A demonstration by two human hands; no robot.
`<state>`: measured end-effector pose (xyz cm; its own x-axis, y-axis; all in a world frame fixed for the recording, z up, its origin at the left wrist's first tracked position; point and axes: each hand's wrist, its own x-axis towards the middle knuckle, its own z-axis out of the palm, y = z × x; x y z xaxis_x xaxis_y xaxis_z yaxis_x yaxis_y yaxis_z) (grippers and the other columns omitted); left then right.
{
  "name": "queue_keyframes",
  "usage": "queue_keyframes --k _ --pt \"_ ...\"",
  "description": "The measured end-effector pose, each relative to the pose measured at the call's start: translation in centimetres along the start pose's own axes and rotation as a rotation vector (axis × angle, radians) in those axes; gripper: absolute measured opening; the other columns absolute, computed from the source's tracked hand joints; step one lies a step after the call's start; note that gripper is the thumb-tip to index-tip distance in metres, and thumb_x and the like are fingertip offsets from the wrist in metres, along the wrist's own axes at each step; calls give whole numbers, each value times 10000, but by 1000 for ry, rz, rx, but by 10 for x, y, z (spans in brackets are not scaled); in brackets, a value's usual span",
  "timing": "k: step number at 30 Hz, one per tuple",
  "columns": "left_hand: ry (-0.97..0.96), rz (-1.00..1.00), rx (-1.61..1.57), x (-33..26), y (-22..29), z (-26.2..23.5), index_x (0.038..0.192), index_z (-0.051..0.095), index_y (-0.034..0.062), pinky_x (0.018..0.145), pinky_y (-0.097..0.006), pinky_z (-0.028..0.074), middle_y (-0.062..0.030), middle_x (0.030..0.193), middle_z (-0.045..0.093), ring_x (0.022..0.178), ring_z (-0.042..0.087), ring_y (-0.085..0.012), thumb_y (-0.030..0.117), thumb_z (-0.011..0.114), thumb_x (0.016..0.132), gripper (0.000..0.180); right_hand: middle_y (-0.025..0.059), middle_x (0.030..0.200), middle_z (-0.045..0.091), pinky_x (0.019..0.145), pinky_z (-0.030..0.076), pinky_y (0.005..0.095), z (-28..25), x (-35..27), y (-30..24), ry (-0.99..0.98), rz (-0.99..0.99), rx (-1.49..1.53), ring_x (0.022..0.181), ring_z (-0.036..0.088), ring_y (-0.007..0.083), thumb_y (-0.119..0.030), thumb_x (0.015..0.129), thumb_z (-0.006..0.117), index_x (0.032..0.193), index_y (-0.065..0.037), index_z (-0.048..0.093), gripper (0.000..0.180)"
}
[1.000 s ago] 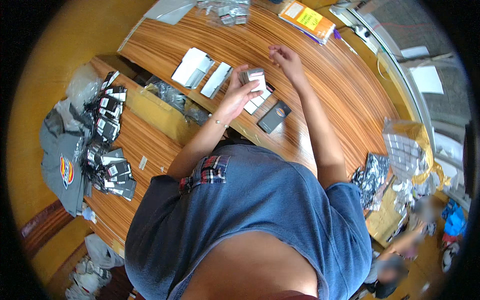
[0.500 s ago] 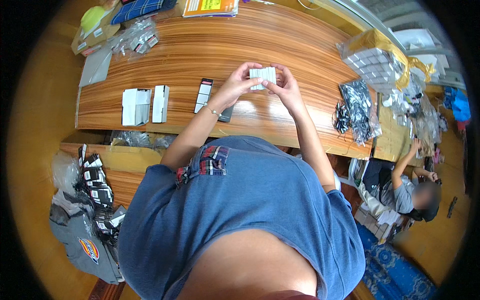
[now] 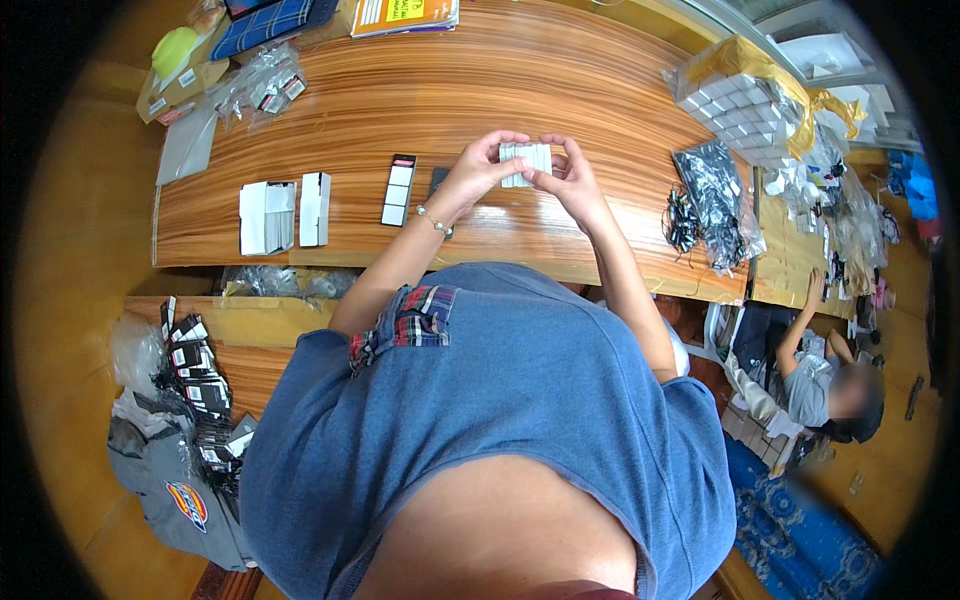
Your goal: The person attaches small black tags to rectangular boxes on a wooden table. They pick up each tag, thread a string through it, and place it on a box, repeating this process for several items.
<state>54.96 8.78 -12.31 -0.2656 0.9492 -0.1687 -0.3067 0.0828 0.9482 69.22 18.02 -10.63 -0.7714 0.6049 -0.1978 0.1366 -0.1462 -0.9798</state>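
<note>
A stack of small white cards [image 3: 526, 157] is held upright over the table between both my hands. My left hand [image 3: 487, 168] closes on its left side, with the thumb lying across the near face. My right hand [image 3: 570, 178] grips the right side, thumb pressed at the lower corner. Left of my left wrist lies a black tag with white panels [image 3: 398, 188]. A dark card [image 3: 439, 180] is partly hidden under my left forearm. Further left stand an open white box packed with cards [image 3: 266, 220] and a narrow white box [image 3: 315, 210].
The striped wooden table [image 3: 560, 80] spans the front. A wrapped bundle of small boxes [image 3: 735, 110] and a black plastic packet [image 3: 712, 195] sit at right. Black tags [image 3: 200, 375] pile up at lower left. A co-worker [image 3: 815, 375] sits at far right.
The view has shifted slightly. Both my hands keep hold of the card stack in nearly the same place. The co-worker's arm has moved a little.
</note>
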Motion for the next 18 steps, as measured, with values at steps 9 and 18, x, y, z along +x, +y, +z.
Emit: queue_keyframes --k 9,18 --pt "-49 -78 68 4 5 -11 1095 592 96 548 -170 401 -2 928 609 739 539 -49 159 654 793 315 101 934 570 718 465 250 -2 1 -1 -60 4 -16 855 568 139 -77 777 665 1235 -21 362 551" --pt "-83 -90 101 12 10 -13 1090 597 92 535 -168 403 -5 922 627 727 558 -48 178 664 788 321 107 1097 511 692 483 261 -13 3 -6 -186 39 -79 894 544 145 -142 819 624 1329 -27 290 620"
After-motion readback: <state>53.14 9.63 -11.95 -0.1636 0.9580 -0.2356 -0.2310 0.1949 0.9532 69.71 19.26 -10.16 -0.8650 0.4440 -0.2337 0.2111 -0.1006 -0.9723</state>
